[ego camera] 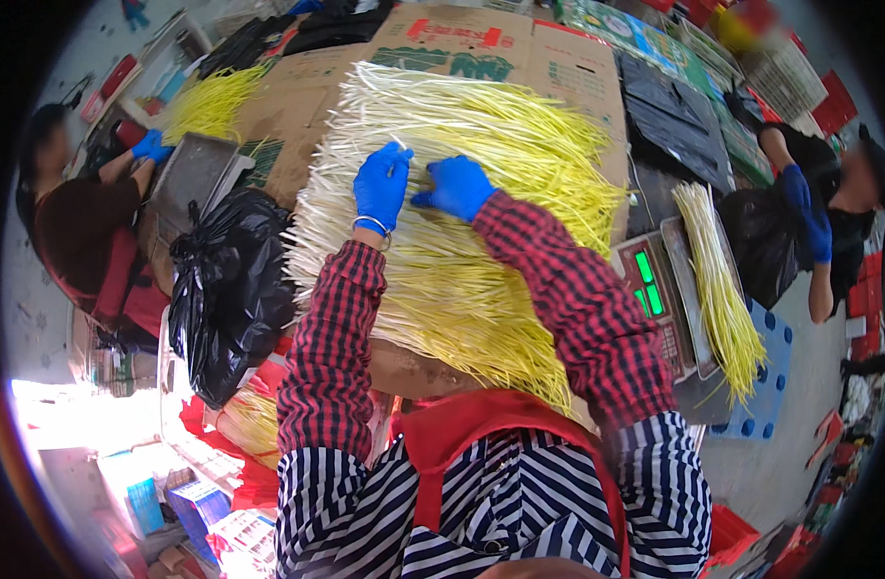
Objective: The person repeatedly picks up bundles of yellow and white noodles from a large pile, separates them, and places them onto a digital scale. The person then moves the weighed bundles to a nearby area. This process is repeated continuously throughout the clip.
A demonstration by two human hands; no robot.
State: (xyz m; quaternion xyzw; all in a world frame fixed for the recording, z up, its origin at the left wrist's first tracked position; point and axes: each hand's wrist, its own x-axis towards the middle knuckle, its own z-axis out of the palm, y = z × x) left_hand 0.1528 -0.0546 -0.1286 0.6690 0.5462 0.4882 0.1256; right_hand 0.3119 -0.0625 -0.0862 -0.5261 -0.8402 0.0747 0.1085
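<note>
A broad heap of yellow garlic chives [442, 289] lies before me on flattened cardboard [413, 365], white ends to the left and yellow leaves to the right. Over the white part, my left hand [379, 187], in a blue glove, has a pale stalk end [398, 142] pinched at its fingertips. Just to its right, my blue-gloved right hand [460, 189] is low over the heap with its thumb pointing left. The underside of that hand is hidden, so whether it grips any stalks is unclear.
On the right, a chive bundle [721, 289] rests on the pan of a digital scale [648, 282]. A tied black plastic bag [229, 289] stands left. One co-worker [88, 231] is beside a metal tray [195, 174]; another person [818, 210] holds a dark bag at right.
</note>
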